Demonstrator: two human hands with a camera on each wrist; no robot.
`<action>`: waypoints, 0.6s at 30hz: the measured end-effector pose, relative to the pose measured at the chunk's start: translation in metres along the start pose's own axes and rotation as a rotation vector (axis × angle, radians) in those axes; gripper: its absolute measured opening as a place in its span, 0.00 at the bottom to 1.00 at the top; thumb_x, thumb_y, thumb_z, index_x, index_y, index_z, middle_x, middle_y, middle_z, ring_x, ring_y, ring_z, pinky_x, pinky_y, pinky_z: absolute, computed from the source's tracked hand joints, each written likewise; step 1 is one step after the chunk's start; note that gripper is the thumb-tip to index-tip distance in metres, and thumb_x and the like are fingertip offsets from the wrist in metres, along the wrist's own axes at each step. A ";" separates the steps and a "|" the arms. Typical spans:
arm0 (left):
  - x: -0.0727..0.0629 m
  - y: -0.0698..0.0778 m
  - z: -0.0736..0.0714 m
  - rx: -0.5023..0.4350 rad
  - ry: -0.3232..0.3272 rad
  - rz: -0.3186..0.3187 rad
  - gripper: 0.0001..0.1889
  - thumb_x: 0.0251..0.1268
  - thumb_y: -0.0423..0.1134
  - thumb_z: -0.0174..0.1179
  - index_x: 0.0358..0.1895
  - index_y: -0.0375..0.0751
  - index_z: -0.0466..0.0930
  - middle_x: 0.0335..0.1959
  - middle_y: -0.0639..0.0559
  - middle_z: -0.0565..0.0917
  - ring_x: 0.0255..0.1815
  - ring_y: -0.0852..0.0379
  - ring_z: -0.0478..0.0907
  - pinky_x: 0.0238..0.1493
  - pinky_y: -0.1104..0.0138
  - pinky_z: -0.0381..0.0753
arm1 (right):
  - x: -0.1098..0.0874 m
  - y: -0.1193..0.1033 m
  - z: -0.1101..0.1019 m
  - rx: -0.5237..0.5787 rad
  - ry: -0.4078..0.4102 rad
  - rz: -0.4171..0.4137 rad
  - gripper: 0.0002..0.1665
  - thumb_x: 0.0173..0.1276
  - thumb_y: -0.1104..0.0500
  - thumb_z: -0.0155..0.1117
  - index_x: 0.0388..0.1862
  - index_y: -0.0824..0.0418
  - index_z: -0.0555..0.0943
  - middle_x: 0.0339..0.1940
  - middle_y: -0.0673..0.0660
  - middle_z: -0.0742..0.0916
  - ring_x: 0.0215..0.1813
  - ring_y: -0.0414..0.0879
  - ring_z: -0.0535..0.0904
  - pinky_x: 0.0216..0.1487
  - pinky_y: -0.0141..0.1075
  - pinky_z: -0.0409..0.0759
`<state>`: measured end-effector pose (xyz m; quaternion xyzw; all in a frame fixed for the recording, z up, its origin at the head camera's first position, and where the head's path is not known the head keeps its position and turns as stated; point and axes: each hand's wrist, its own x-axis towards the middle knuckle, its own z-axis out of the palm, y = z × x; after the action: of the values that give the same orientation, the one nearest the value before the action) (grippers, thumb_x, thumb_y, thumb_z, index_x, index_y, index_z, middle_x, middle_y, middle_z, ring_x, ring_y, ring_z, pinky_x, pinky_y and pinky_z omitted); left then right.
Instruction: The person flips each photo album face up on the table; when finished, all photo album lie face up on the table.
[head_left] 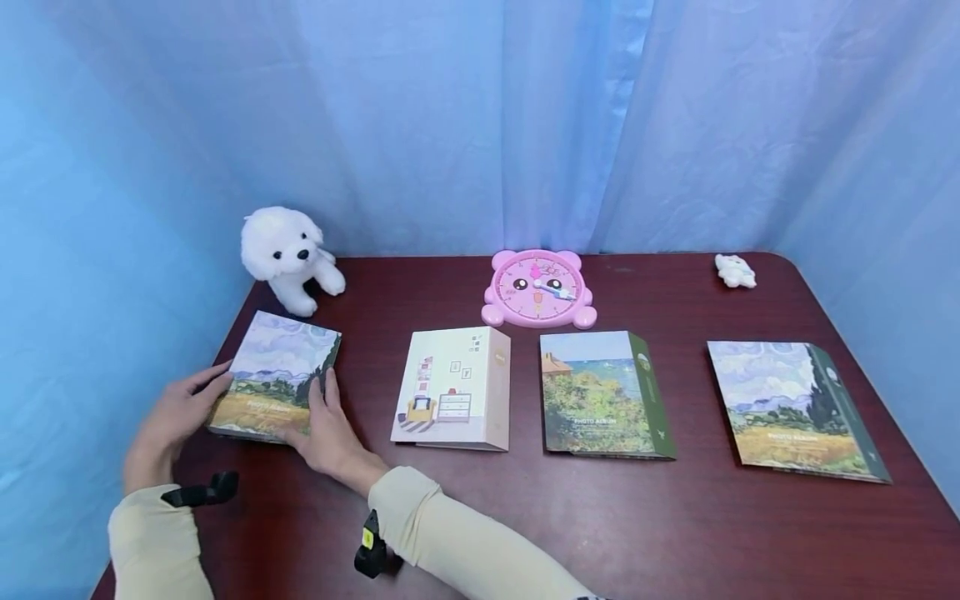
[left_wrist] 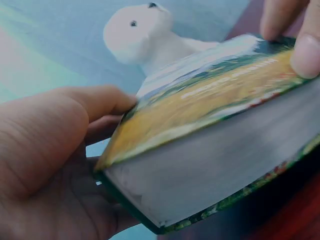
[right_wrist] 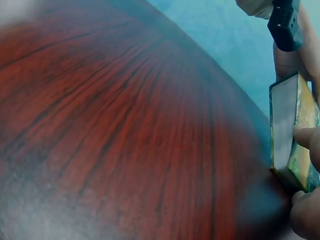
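**Wheat-field photo album [head_left: 273, 379] being held at the left of the desk [head_left: 480, 521]**

Blue curtains [head_left: 420, 125] are hanging behind and on both sides of the dark red-brown desk, which is carrying everything here. Two beige sleeves [head_left: 153, 537] are reaching in from the near edge.

A second wheat-field album [head_left: 783, 408] is lying at the far right of the row, showing its dark spine. Left of it, a seaside-garden photo album [head_left: 592, 400] with a green spine is lying face up. The held album is sitting at the left end, just in front of the plush dog; whether it is touching the desk, I cannot tell. Its page edges are facing the near side. Between it and the garden album, a cream book [head_left: 450, 383] is showing a drawn armchair and chest of drawers.

The white plush dog [head_left: 288, 258] is perching at the back left corner, and a pink animal-shaped clock [head_left: 538, 287] is standing near the back middle.

The left hand [head_left: 176, 417] is grasping the held album's left side; the right hand [head_left: 330, 433] is gripping its right side and lower corner, fingertips resting on the cover.

A small white plush toy [head_left: 735, 272] is lying at the back right.
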<state>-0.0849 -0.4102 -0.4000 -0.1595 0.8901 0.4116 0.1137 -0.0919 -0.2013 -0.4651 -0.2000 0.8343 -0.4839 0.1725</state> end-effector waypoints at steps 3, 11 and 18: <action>0.002 -0.005 0.003 0.045 0.015 -0.004 0.39 0.73 0.61 0.36 0.75 0.36 0.46 0.73 0.24 0.45 0.72 0.23 0.40 0.64 0.33 0.51 | 0.001 0.001 0.003 -0.040 0.014 -0.020 0.51 0.67 0.42 0.60 0.78 0.61 0.47 0.80 0.56 0.41 0.77 0.44 0.53 0.66 0.28 0.68; 0.005 -0.012 0.011 0.088 0.038 -0.041 0.37 0.74 0.60 0.34 0.75 0.36 0.47 0.73 0.24 0.46 0.71 0.23 0.41 0.64 0.33 0.51 | 0.002 0.002 0.005 -0.112 0.027 -0.035 0.52 0.67 0.45 0.61 0.77 0.64 0.46 0.80 0.58 0.42 0.78 0.44 0.50 0.66 0.27 0.67; 0.005 -0.013 0.014 0.090 0.069 -0.100 0.35 0.75 0.59 0.35 0.76 0.40 0.48 0.74 0.25 0.44 0.72 0.23 0.41 0.63 0.32 0.52 | 0.002 0.002 0.006 -0.171 0.029 -0.055 0.51 0.67 0.46 0.62 0.77 0.65 0.48 0.80 0.59 0.43 0.77 0.44 0.53 0.65 0.26 0.67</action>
<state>-0.0835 -0.4084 -0.4196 -0.2128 0.9019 0.3592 0.1104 -0.0907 -0.2060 -0.4697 -0.2298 0.8693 -0.4180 0.1294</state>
